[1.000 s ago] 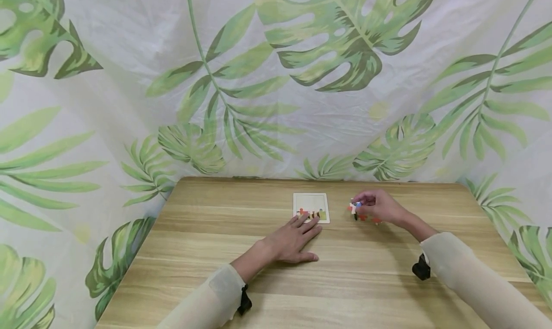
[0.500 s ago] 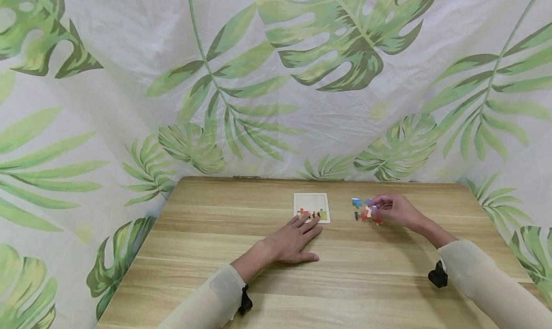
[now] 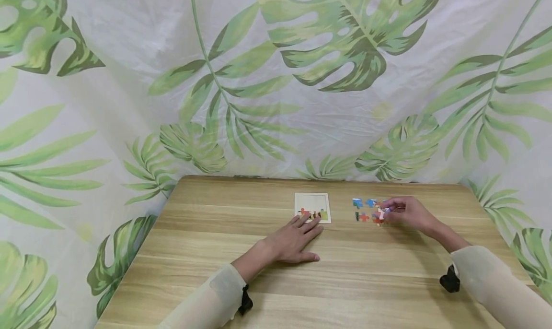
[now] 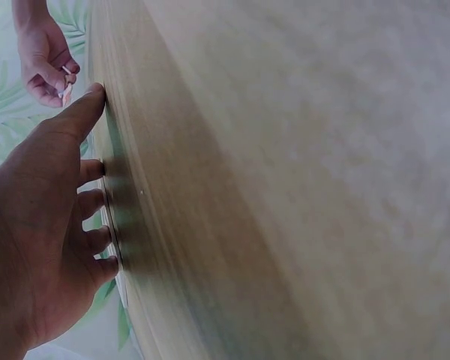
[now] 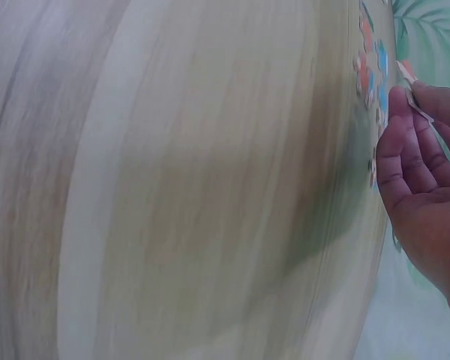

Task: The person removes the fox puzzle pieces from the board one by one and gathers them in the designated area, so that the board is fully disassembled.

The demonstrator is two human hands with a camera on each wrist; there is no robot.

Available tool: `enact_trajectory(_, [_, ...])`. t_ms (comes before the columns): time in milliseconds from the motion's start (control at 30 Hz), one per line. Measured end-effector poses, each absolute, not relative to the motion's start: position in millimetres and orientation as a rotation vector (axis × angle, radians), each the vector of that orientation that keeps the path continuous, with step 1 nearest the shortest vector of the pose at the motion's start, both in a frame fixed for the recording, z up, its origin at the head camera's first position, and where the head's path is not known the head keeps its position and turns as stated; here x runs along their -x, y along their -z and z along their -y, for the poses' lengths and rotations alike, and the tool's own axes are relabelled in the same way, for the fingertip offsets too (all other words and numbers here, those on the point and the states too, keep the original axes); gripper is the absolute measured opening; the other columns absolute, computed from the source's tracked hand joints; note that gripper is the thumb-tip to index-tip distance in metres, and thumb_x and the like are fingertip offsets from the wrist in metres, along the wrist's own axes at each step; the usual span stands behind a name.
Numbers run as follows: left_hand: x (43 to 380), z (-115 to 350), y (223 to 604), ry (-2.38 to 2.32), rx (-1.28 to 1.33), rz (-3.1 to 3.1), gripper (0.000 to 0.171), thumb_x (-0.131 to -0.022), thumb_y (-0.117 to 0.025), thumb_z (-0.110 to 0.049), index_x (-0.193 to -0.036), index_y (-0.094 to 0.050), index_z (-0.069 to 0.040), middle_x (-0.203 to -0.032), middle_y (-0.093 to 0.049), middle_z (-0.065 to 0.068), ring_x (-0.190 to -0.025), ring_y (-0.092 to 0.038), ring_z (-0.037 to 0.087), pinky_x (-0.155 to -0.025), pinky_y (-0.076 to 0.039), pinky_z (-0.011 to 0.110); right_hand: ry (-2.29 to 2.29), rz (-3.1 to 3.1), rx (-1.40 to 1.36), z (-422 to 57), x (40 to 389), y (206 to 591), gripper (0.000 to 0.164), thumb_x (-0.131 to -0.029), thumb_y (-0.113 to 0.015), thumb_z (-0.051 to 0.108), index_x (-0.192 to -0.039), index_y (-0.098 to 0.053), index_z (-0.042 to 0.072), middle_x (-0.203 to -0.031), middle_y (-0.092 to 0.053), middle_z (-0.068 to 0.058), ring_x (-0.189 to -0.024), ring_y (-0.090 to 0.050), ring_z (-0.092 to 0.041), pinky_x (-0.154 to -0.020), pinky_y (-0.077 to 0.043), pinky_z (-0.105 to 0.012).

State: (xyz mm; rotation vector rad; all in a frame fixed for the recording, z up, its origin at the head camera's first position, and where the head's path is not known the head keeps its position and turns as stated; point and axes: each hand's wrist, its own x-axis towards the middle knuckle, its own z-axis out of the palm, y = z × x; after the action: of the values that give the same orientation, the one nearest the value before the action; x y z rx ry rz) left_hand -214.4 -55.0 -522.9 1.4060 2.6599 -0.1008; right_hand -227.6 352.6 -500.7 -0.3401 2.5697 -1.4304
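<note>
My left hand (image 3: 294, 239) lies with spread, straight fingers on the table, its fingertips on the lower edge of a white puzzle tray (image 3: 311, 200). Along the bottom of that tray sits a row of coloured puzzle pieces (image 3: 321, 214), partly covered by the fingers. To the right, my right hand (image 3: 407, 215) pinches a puzzle piece (image 3: 383, 214) between thumb and fingers, just above the table. In the right wrist view the held piece (image 5: 406, 71) appears thin, edge-on between the fingertips. Loose blue and red puzzle pieces (image 3: 364, 217) lie beside and under this hand, some hidden by it.
The wooden table (image 3: 241, 199) ends at the back against a leaf-patterned cloth (image 3: 267, 103). Several loose pieces, among them a blue one (image 3: 357, 203), lie right of the tray with a gap of bare wood between.
My right hand has moved to the right with the pinched puzzle piece, uncovering blue and red pieces on the table. The left hand has stayed in place on the tray's edge.
</note>
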Motion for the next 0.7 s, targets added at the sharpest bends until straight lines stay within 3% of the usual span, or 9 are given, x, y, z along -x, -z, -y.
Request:
enact_trajectory(433, [215, 54, 525, 0.107, -1.404, -2.660, 0.084, -0.106, -0.040, -0.070, -0.170, -0.027, -0.017, -0.178, -0.017, 0.007, -0.164, -0.014, 0.034, -0.130, -0.022, 0.050, 1.365, -2.584, 0.272, -375, 223, 507, 0.028, -0.098, -0.075, 0.006, -0.121, -0.071, -0.008, -0.097, -0.072, -0.015, -0.076, -0.068, -0.016, -0.064, -0.060, -0.032])
enact_trajectory(700, [214, 54, 523, 0.105, -1.416, -2.668, 0.083, -0.106, -0.041, -0.069, -0.169, -0.029, -0.016, -0.177, -0.018, 0.008, -0.163, -0.016, 0.035, -0.130, -0.024, 0.050, 1.354, -2.582, 0.272, -380, 223, 510, 0.025, -0.097, -0.073, 0.001, -0.120, -0.071, -0.009, -0.095, -0.075, -0.015, -0.074, -0.069, -0.013, -0.062, -0.059, -0.029])
